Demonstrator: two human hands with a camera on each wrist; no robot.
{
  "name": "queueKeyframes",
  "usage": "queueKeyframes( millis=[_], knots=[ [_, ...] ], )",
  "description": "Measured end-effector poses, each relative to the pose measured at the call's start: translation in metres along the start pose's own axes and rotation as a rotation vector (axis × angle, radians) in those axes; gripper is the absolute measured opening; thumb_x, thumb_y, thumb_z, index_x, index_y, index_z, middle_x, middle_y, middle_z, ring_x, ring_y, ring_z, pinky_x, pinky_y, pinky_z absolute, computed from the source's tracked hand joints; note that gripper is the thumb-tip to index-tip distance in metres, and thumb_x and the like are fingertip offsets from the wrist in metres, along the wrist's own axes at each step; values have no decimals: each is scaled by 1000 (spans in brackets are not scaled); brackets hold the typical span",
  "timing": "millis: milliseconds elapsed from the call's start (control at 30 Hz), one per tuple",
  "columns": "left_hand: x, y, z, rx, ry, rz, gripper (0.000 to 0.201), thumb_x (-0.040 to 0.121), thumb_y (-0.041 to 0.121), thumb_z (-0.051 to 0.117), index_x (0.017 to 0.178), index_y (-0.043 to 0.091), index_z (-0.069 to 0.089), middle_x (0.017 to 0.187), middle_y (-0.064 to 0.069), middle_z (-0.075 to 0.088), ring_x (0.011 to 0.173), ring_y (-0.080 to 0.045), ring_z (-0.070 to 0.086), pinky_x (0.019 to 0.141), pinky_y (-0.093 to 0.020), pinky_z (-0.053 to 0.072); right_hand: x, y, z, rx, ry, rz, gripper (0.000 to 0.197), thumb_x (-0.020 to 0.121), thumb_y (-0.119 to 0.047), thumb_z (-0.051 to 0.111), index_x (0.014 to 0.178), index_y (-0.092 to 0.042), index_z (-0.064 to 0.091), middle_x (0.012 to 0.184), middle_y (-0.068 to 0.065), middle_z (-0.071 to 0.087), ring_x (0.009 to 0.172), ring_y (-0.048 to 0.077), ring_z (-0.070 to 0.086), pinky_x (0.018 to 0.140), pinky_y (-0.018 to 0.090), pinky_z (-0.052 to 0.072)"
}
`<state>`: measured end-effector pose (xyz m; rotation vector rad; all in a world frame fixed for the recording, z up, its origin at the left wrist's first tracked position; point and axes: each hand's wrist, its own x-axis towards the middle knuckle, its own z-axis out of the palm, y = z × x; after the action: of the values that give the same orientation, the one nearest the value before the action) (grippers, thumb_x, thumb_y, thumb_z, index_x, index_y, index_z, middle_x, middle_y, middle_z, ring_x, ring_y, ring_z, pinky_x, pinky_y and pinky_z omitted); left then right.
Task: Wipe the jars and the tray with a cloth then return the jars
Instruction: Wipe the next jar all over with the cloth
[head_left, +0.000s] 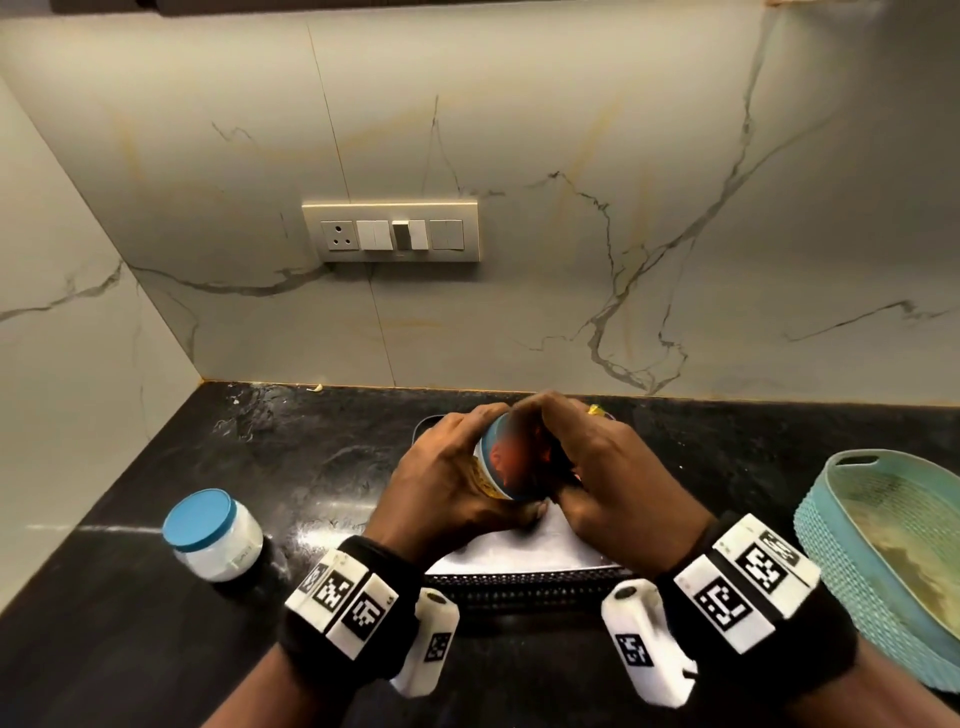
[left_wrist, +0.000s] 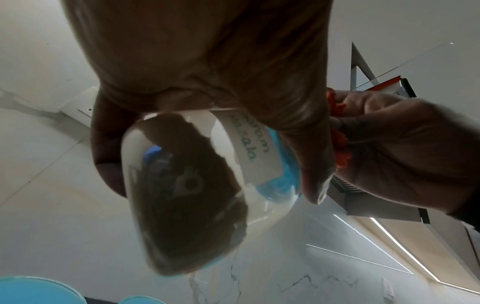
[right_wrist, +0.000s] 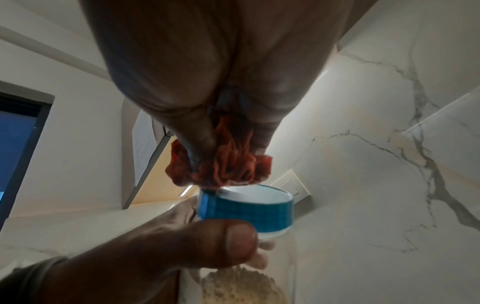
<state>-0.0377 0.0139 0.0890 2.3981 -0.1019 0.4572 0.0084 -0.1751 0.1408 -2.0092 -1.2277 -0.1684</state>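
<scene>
Head view: our left hand (head_left: 447, 478) grips a clear blue-lidded glass jar (head_left: 501, 467), tilted, between both hands above the flat silver tray (head_left: 524, 548); our right hand (head_left: 608, 478) presses against its lid. A second blue-lidded jar (head_left: 215, 535) stands left of our left hand.

Left wrist: fingers curl round the labelled jar.

Right wrist: fingers pinch a bunched orange cloth (right_wrist: 228, 162), touching the blue lid (right_wrist: 246, 207).

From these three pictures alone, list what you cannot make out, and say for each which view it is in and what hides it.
- Head view: most of the held jar, covered by the left hand and right hand.
- Head view: the cloth, hidden inside the right hand.
- Left wrist view: the jar's label, its first letters under a finger.
- Head view: the teal basket, cut off by the right edge.
- Head view: the tray, largely behind both hands.
</scene>
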Motion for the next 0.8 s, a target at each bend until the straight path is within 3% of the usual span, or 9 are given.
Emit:
queueKeyframes(
  millis=[100, 267, 400, 500, 667, 800],
  knots=[
    [-4, -3, -1, -72, 12, 0, 83, 60, 62, 82, 133, 33, 56, 117, 16, 64, 107, -7, 62, 91, -36, 54, -9, 2, -1, 67, -72, 39, 49, 78, 4, 66, 115, -25, 52, 99, -7, 64, 88, 11, 62, 77, 35, 52],
    [-13, -10, 3, -169, 18, -51, 85, 59, 67, 85, 131, 33, 56, 120, 13, 65, 112, -10, 63, 92, -39, 56, -20, 12, -6, -12, -174, 53, 52, 79, 6, 62, 114, -30, 51, 97, -16, 59, 84, 4, 55, 78, 23, 47],
    [-18, -11, 7, -228, 15, -99, 80, 60, 64, 88, 128, 37, 55, 121, 13, 65, 113, -12, 64, 91, -40, 57, -19, 25, -4, -76, -187, 125, 54, 78, 3, 63, 109, -38, 47, 96, -14, 61, 87, 7, 54, 79, 25, 46],
    [-22, -8, 8, -264, -3, -115, 77, 60, 62, 88, 126, 36, 56, 119, 15, 65, 111, -10, 64, 91, -37, 58, -12, 32, -2, -104, -173, 179, 48, 76, 3, 63, 108, -31, 51, 92, -9, 62, 83, 9, 53, 74, 26, 45],
    [-26, -2, 11, -291, -39, -103, 75, 61, 55, 90, 126, 38, 56, 118, 13, 67, 108, -10, 67, 92, -36, 58, 10, 31, -2, -101, -100, 205, 42, 72, 6, 65, 105, -20, 59, 87, -6, 64, 77, 13, 55, 66, 14, 37],
    [-25, 2, 12, -343, -51, -114, 74, 62, 46, 93, 127, 40, 58, 116, 12, 70, 107, -10, 68, 92, -38, 57, 25, 17, 2, -114, -85, 122, 43, 72, 5, 66, 107, -18, 64, 93, 0, 71, 84, 20, 64, 73, 27, 50]
  ],
)
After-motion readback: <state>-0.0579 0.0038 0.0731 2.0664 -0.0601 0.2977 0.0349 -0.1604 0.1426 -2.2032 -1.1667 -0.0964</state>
